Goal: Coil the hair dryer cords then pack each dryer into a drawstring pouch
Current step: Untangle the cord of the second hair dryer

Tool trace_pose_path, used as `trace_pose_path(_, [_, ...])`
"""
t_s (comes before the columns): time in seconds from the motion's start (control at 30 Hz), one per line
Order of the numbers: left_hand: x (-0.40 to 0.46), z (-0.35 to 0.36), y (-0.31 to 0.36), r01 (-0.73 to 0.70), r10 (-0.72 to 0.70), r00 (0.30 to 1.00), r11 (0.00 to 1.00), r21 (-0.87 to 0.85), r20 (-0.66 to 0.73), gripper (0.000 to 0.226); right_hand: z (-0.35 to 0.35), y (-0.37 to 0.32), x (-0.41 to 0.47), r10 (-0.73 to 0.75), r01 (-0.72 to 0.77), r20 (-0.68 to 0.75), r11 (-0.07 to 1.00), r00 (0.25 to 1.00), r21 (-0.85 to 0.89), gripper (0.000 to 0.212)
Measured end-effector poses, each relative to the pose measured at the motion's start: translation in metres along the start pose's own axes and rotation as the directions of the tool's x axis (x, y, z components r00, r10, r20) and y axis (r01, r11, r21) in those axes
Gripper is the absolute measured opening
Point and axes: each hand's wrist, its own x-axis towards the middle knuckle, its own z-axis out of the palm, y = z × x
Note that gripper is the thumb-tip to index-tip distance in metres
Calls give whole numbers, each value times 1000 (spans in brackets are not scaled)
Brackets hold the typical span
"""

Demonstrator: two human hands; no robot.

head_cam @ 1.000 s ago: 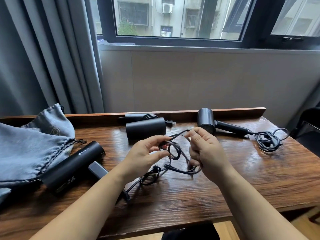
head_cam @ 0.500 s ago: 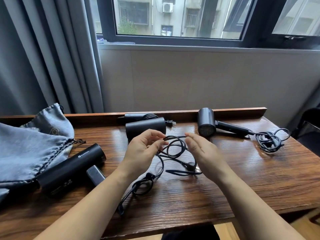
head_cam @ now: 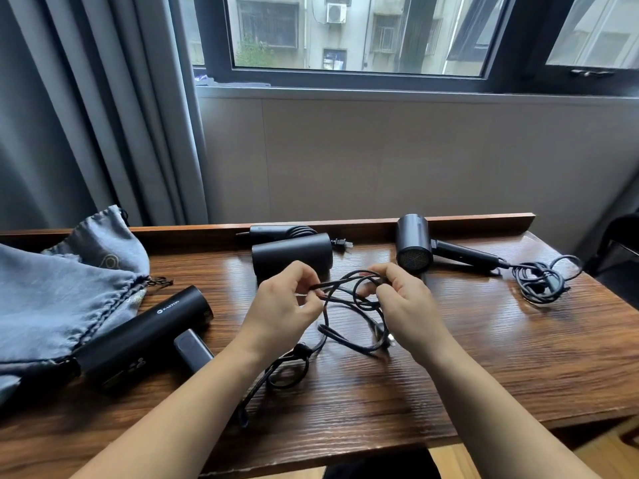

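Left hand (head_cam: 281,307) and right hand (head_cam: 404,302) pinching black cord (head_cam: 349,337), apparently looped, above table (head_cam: 484,357)

The drawstring pouch (head_cam: 52,299) runs off the left edge, and its mouth covers the rear end of the nearest hair dryer (head_cam: 145,335). The left hand (head_cam: 287,305) hides the front of the middle hair dryer (head_cam: 292,252), and the folded handle behind it is mostly covered. The plug (head_cam: 383,335) sits half behind the right hand (head_cam: 404,305), blurred.
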Motion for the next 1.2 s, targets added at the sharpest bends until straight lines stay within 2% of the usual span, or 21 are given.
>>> trace_pose_path(0.07, [0,-3,-2,125,-127,992,984,-129,-3,8,1,1,2,58,-58,-65,998,996,14,23])
trace_pose_path(0.13, [0,-5,-2,211,-220,976,944,-252,-8,11,3,1,2,95,-94,-94,995,991,15,19])
trace_pose_path(0.17, [-1,-5,-2,222,-229,973,943,-246,2,10,4,0,0,85,-87,-100,996,991,-19,20])
trace_pose_path(0.23, [-3,-5,2,146,-141,989,984,-107,47,11,8,-3,-3,32,-45,-118,993,993,-107,18])
trace_pose_path(0.3, [-6,-4,6,-67,58,994,993,102,92,15,11,-7,-5,-37,16,-136,988,990,-154,16])
trace_pose_path(0.37, [-6,-4,7,-291,281,957,906,308,75,11,13,-11,-7,-122,96,-120,976,985,-197,14])
trace_pose_path(0.43, [-5,-4,7,-372,386,921,829,419,54,9,15,-15,-9,-187,163,-95,962,978,-219,12])
trace_pose_path(0.47, [-5,-6,7,-369,393,919,829,421,32,7,15,-17,-10,-203,179,-91,960,975,-215,13])
trace_pose_path(0.6, [-5,-14,7,-290,326,945,882,372,-38,12,14,-23,-13,-156,146,-72,980,985,-137,23])
trace_pose_path(0.73, [-7,-12,10,-288,305,952,867,406,22,18,18,-25,-15,-79,79,16,996,997,-30,35])
trace_pose_path(0.9, [-2,-13,10,-232,217,972,841,489,87,24,19,-25,-14,-101,103,23,991,995,-85,39])
trace_pose_path(0.97, [-2,-16,8,-215,195,976,814,540,95,23,19,-22,-12,-109,109,3,985,994,-131,37])
trace_pose_path(1.07, [-4,-22,6,-248,248,966,808,534,73,20,19,-15,-7,-123,105,-72,972,990,-212,29])
trace_pose_path(1.13, [-6,-29,4,-224,246,969,824,520,27,25,16,-9,0,-136,94,-140,959,981,-268,16])
trace_pose_path(1.2, [-8,-38,0,-149,183,983,879,453,-32,23,9,-1,8,-94,30,-212,958,973,-284,14])
